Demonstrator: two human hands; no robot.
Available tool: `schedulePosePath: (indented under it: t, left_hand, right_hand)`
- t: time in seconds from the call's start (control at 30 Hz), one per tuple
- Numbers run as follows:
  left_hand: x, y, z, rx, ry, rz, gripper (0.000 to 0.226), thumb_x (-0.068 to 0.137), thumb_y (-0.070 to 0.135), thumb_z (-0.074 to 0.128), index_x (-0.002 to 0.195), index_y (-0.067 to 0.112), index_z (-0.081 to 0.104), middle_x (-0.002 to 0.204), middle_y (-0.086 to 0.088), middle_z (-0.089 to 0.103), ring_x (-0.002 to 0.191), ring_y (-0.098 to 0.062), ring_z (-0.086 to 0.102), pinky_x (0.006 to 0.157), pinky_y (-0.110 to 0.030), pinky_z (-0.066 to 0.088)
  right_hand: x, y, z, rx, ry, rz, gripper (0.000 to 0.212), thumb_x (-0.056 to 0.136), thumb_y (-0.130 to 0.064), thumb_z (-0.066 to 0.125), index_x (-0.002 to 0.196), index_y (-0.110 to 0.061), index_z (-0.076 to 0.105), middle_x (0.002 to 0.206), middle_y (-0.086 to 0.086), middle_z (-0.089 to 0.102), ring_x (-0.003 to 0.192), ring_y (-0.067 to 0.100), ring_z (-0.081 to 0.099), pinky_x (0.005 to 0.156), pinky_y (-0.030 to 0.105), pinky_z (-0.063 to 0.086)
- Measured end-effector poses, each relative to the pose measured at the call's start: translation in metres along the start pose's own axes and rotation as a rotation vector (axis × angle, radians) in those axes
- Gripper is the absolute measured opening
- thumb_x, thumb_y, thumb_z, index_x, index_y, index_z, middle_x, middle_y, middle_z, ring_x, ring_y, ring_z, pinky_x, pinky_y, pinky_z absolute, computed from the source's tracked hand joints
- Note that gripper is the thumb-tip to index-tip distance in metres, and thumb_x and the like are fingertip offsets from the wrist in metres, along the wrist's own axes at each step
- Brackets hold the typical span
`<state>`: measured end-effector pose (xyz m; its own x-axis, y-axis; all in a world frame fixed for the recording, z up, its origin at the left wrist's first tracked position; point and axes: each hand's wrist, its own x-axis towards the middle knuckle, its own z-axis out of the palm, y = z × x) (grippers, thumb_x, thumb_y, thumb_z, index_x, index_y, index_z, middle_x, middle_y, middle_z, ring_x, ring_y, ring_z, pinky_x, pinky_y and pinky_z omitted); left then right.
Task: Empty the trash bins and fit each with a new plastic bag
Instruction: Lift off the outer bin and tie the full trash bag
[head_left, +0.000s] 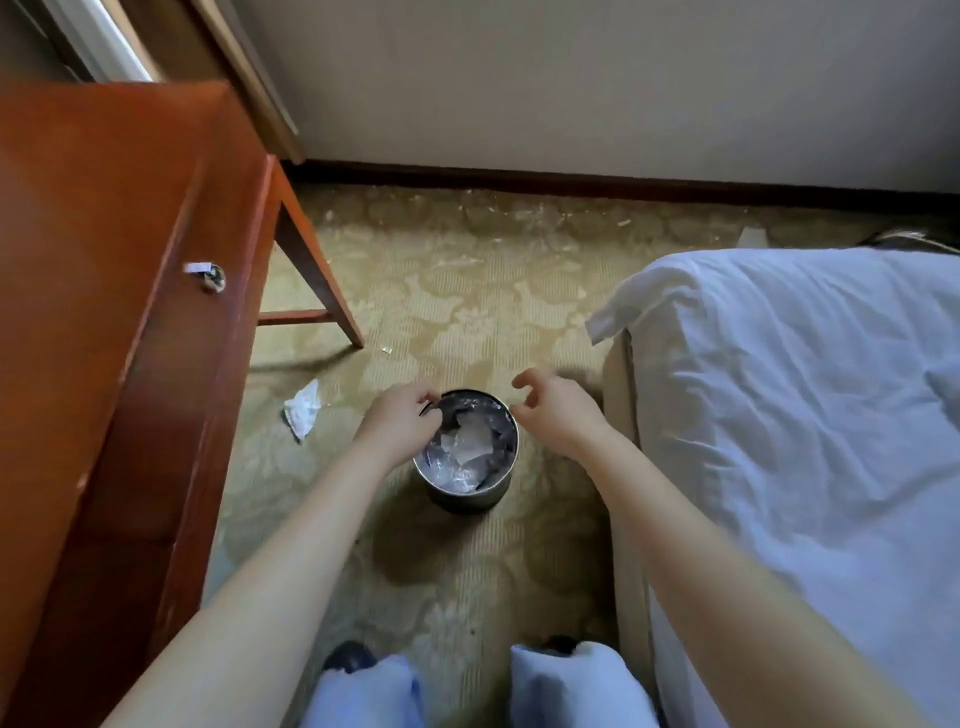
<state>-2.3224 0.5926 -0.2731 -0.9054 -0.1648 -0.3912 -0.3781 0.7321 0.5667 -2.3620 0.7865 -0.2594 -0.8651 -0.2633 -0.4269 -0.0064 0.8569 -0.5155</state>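
1. Standing over a small round metal trash bin (466, 498), a person reaches down with both bare arms; the bin sits upright on the patterned carpet (457, 291), between a wooden desk (104, 249) on the left and a bed (779, 415) on the right.
2. Of the two hands, the left hand (400, 423) is at the bin's left rim, with its fingers curled over the edge and gripping it.
3. Whether those fingers also catch the liner cannot be told.
4. The right hand (556, 415) hovers just beside the bin's right rim, apart from it, with thumb and fingers loosely curved and spread, holding nothing.
5. A clear, crinkled plastic bag (451, 474) lines the bin, and a pale scrap of paper (474, 446) lies inside it.
6. A crumpled white scrap (302, 410) lies on the carpet near the desk, left of the bin.
7. The desk front shows a round metal knob (213, 278), and one slanted desk leg (317, 260) stands on the carpet.
8. White, wrinkled sheets cover the bed.
9. At the bottom edge, light blue trouser legs (566, 686) and a dark shoe (349, 657) show.
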Motion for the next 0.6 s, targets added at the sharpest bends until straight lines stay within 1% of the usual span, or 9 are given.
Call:
schedulePosePath:
  t: [0.1, 0.2, 0.3, 0.43, 0.5, 0.6]
  left_hand:
    - [0.056, -0.038, 0.042, -0.002, 0.023, 0.026, 0.033, 0.092, 0.023, 0.054, 0.124, 0.014, 0.06, 0.129, -0.006, 0.057, 0.117, -0.023, 0.052, 0.094, -0.03, 0.041]
    - [0.1, -0.076, 0.086, 0.006, 0.038, 0.059, 0.035, 0.091, 0.021, 0.055, 0.125, 0.014, 0.059, 0.129, -0.005, 0.057, 0.118, -0.023, 0.052, 0.091, -0.027, 0.039]
    - [0.14, -0.114, 0.127, 0.035, 0.078, 0.087, 0.034, 0.091, 0.018, 0.055, 0.124, 0.013, 0.059, 0.126, -0.007, 0.058, 0.116, -0.024, 0.052, 0.089, -0.027, 0.039]
    - [0.189, -0.165, 0.175, 0.086, 0.112, 0.159, 0.038, 0.091, 0.018, 0.055, 0.128, 0.013, 0.055, 0.13, -0.006, 0.056, 0.119, -0.023, 0.05, 0.089, -0.027, 0.036]
    - [0.21, -0.187, 0.193, 0.123, 0.126, 0.18, 0.049, 0.089, 0.019, 0.058, 0.136, 0.013, 0.047, 0.138, -0.007, 0.048, 0.126, -0.024, 0.045, 0.097, -0.029, 0.035]
    - [0.231, -0.212, 0.213, 0.155, 0.144, 0.185, 0.071, 0.084, 0.022, 0.066, 0.146, 0.013, 0.032, 0.151, -0.008, 0.031, 0.137, -0.025, 0.032, 0.11, -0.035, 0.029]
  right_hand:
    - [0.057, 0.031, 0.049, 0.007, 0.026, -0.012, 0.043, 0.095, -0.03, 0.052, 0.136, -0.021, 0.048, 0.115, 0.003, 0.063, 0.09, 0.019, 0.061, 0.077, 0.036, 0.053]
    - [0.106, 0.064, 0.097, 0.005, 0.061, -0.021, 0.042, 0.095, -0.031, 0.053, 0.135, -0.02, 0.049, 0.113, 0.002, 0.063, 0.085, 0.018, 0.062, 0.077, 0.037, 0.054]
    - [0.149, 0.099, 0.144, -0.022, 0.09, -0.025, 0.041, 0.095, -0.03, 0.053, 0.134, -0.02, 0.049, 0.114, 0.002, 0.063, 0.084, 0.017, 0.061, 0.072, 0.034, 0.05]
    - [0.196, 0.145, 0.195, -0.125, 0.157, -0.043, 0.045, 0.095, -0.028, 0.053, 0.139, -0.021, 0.045, 0.121, 0.002, 0.059, 0.101, 0.022, 0.058, 0.072, 0.031, 0.042]
    - [0.213, 0.163, 0.213, -0.176, 0.202, -0.055, 0.048, 0.095, -0.027, 0.051, 0.142, -0.022, 0.04, 0.123, 0.003, 0.056, 0.104, 0.024, 0.056, 0.071, 0.032, 0.042]
    - [0.227, 0.181, 0.234, -0.245, 0.247, -0.076, 0.056, 0.095, -0.027, 0.05, 0.148, -0.026, 0.03, 0.133, 0.004, 0.049, 0.108, 0.027, 0.056, 0.069, 0.033, 0.044]
